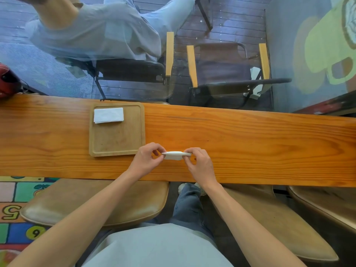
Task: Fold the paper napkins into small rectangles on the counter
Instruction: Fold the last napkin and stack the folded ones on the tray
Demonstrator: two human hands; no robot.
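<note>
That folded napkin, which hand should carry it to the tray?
Probably the left hand: it pinches the napkin on the side nearest the wooden tray; the right hand holds the far end.

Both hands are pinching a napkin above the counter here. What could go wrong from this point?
The napkin is pinched only at its ends by the left hand and right hand, so it may sag and crease crookedly. Held just above the counter, its layers could slip apart.

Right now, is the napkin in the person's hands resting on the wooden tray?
No, both hands pinch the napkin over the counter, right of the tray.
</note>
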